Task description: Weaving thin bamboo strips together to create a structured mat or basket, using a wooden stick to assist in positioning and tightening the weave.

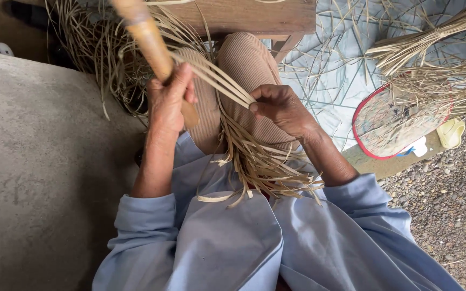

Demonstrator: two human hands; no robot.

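Loose strip ends (260,172) hang over the lap, fanned and curling. Right hand (281,108) pinches the flat straw strips (217,81); these run diagonally up-left to the wooden stick (149,40). Left hand (169,99) clenches the stick, whose long axis tilts up-left, its top cut off by the frame edge and blurred.

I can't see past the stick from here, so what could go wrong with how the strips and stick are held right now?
1. The right hand pinches only a few flat straw strips; pulled taut, they might slip or snap.
2. The left hand holds the wooden stick low down, so its top could swing.
3. Loose strip ends pile on the lap and could tangle.
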